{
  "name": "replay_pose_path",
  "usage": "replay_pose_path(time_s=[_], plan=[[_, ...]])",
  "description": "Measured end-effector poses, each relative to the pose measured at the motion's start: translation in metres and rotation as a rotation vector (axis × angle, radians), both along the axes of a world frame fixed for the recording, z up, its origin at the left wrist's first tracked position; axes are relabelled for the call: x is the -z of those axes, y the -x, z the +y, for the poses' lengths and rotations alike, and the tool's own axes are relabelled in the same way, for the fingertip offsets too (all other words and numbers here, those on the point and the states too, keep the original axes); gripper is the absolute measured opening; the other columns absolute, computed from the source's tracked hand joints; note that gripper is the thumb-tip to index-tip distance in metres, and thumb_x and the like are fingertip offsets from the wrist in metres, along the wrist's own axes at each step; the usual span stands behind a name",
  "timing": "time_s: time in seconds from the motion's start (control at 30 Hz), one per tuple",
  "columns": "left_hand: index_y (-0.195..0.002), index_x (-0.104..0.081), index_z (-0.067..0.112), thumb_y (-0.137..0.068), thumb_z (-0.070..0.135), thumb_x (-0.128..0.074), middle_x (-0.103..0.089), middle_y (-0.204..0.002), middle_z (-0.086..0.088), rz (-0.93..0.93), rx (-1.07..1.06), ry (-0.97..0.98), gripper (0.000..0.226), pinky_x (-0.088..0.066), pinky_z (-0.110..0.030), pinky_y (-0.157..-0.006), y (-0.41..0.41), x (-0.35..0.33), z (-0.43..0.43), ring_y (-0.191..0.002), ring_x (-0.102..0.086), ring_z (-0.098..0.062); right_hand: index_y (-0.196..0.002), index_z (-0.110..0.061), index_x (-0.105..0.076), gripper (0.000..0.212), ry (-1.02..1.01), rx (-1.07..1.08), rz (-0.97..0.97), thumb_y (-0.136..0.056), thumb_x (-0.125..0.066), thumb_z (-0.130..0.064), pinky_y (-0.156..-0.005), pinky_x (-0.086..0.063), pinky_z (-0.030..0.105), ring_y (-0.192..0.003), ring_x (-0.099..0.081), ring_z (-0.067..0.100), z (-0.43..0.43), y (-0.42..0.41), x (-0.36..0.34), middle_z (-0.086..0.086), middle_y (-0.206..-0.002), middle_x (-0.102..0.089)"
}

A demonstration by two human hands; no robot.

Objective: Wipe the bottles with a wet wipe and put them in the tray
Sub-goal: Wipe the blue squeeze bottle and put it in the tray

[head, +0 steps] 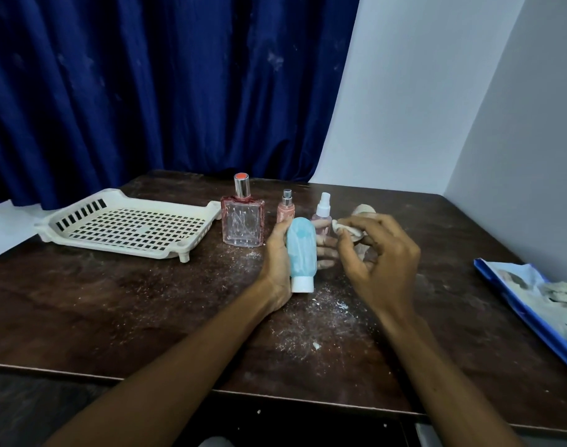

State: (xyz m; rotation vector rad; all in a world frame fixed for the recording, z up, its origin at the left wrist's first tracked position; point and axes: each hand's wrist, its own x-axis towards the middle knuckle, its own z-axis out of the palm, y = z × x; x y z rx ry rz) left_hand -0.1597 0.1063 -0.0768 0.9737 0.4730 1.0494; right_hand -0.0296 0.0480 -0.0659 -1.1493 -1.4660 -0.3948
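My left hand (277, 262) grips a light blue bottle (301, 250) with a white cap, held cap toward me above the table. To its right, my right hand (375, 256) pinches a crumpled white wipe (348, 229) close to the bottle's far end. Behind them stand a square pink perfume bottle (242, 222), a slim pink spray bottle (286, 208) and a small clear spray bottle (324, 214). A beige object (364, 209) shows partly behind my right hand. The cream perforated tray (82, 235) lies at the back left, with nothing in it.
The dark wooden table (114, 301) is speckled with white crumbs and dust. A blue wet-wipe pack (533, 301) lies at the right edge. A blue curtain (146, 91) hangs behind the table; white walls close the right side.
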Motion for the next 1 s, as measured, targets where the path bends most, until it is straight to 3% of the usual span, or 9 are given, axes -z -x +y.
replay_pose_path(time_s=[0.1,0.2,0.3,0.43,0.6,0.83,1.0], plan=[[-0.106,-0.067,0.002,-0.104,0.047,-0.016,-0.070,-0.085,-0.015,-0.005,-0.060,-0.039,0.068,-0.054,-0.030,-0.064,0.000,0.001,0.000,-0.068,-0.067,-0.019,-0.092,-0.011,-0.075,0.016,0.077,-0.070,-0.041,-0.081,-0.068,-0.020,-0.075,-0.044,0.004,-0.079,-0.057,0.000,-0.005,0.004,0.003,-0.003,-0.091,-0.067],[-0.101,-0.067,0.003,-0.104,0.055,-0.018,-0.071,-0.082,-0.014,0.008,-0.108,-0.054,0.071,-0.054,-0.035,-0.069,0.001,0.003,0.002,-0.069,-0.066,-0.021,-0.090,-0.013,-0.075,0.021,0.141,-0.137,-0.040,-0.082,-0.065,-0.030,-0.068,-0.053,0.017,-0.075,-0.063,0.004,-0.010,0.002,0.002,-0.005,-0.088,-0.069],[-0.095,-0.069,0.004,-0.104,0.053,-0.019,-0.070,-0.079,-0.013,-0.021,-0.122,-0.037,0.071,-0.055,-0.030,-0.062,0.001,0.003,0.005,-0.068,-0.065,-0.021,-0.090,-0.015,-0.076,0.012,0.203,-0.137,-0.033,-0.079,-0.074,-0.020,-0.062,-0.055,0.020,-0.070,-0.064,0.002,-0.013,0.000,0.008,-0.007,-0.083,-0.070],[-0.093,-0.067,0.002,-0.104,0.051,-0.022,-0.069,-0.078,-0.014,-0.068,-0.133,0.032,0.067,-0.052,-0.031,-0.063,0.001,0.003,0.008,-0.067,-0.064,-0.021,-0.089,-0.017,-0.078,0.018,0.282,-0.114,-0.048,-0.073,-0.080,-0.008,-0.064,-0.050,0.008,-0.068,-0.065,0.001,-0.016,0.005,0.019,-0.008,-0.081,-0.072],[-0.092,-0.062,0.001,-0.103,0.046,-0.029,-0.064,-0.070,-0.011,-0.128,-0.128,0.119,0.057,-0.045,-0.032,-0.062,0.001,0.000,0.005,-0.064,-0.058,-0.021,-0.090,-0.016,-0.079,0.014,0.284,-0.161,-0.075,-0.076,-0.078,-0.013,-0.067,-0.055,0.020,-0.073,-0.066,0.001,-0.015,0.011,0.022,-0.006,-0.085,-0.074],[-0.094,-0.058,0.001,-0.103,0.043,-0.031,-0.059,-0.067,-0.009,-0.142,-0.115,0.134,0.052,-0.043,-0.028,-0.058,0.000,-0.004,0.001,-0.061,-0.056,-0.018,-0.093,-0.012,-0.078,0.017,0.292,-0.164,-0.152,-0.077,-0.078,-0.011,-0.068,-0.056,0.025,-0.074,-0.067,0.007,-0.013,0.013,0.026,0.000,-0.088,-0.073],[-0.105,-0.065,0.005,-0.103,0.043,-0.036,-0.064,-0.076,-0.006,-0.093,-0.105,0.093,0.048,-0.047,-0.028,-0.069,0.001,-0.003,0.001,-0.071,-0.061,-0.015,-0.096,-0.012,-0.078,0.018,0.287,-0.198,-0.186,-0.080,-0.075,-0.017,-0.067,-0.056,0.024,-0.075,-0.066,0.007,-0.016,0.013,0.028,0.001,-0.089,-0.071]])
